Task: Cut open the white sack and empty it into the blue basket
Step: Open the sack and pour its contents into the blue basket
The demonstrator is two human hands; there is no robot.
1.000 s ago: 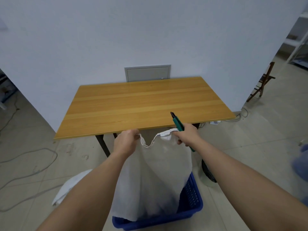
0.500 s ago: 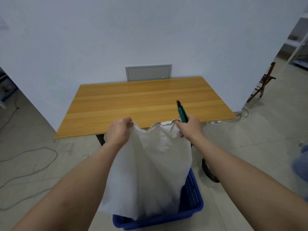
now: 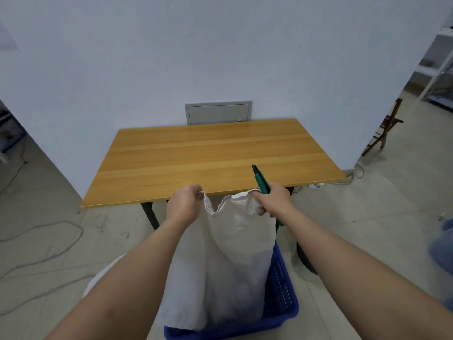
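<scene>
The white sack (image 3: 228,261) hangs upside down over the blue basket (image 3: 282,305) on the floor, its lower end inside the basket. My left hand (image 3: 183,207) grips the sack's upper left corner. My right hand (image 3: 274,201) grips the upper right corner together with a green utility knife (image 3: 260,179), whose dark tip points up and away over the table edge. The sack's top edge sags between my hands. What lies in the basket is hidden by the sack.
A wooden table (image 3: 210,158) on dark legs stands against the white wall just beyond my hands. Another white sack (image 3: 98,280) lies on the floor by my left forearm. Cables (image 3: 36,241) trail on the floor at left. A folding chair (image 3: 384,133) stands at far right.
Both hands lifted the sack higher half a second ago, then dropped back a little. The knife tip swung upright and now tilts left again.
</scene>
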